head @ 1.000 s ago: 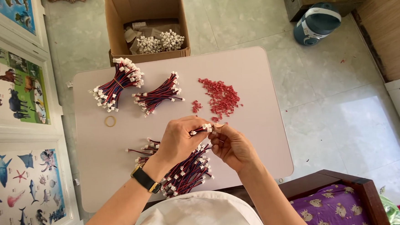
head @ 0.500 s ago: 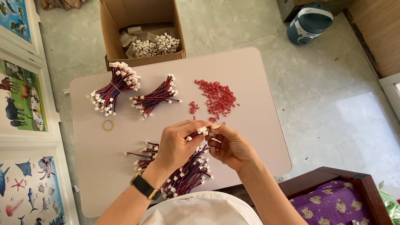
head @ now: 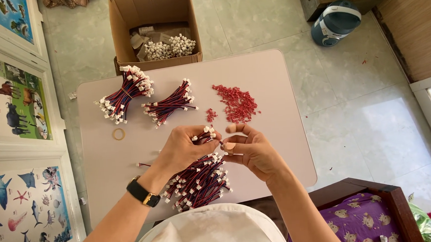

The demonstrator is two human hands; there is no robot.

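Cardboard box (head: 122, 23) on the floor beyond my fingers: holds white-tipped connector pieces (head: 170, 47) and paper scraps. My left hand (head: 185, 149) has its fingers closed on a small bunch of red-and-black wire leads (head: 207, 134); my right hand (head: 251, 151) pinches what appears to be a single lead end, too small to confirm. Loose leads (head: 199, 183) lie directly beneath. Pale surface (head: 272, 78) carries two banded bundles (head: 123, 99), a red connector pile (head: 236, 102), a rubber band (head: 118, 134). Tiled floor (head: 351, 94); framed animal posters (head: 8, 97) left.
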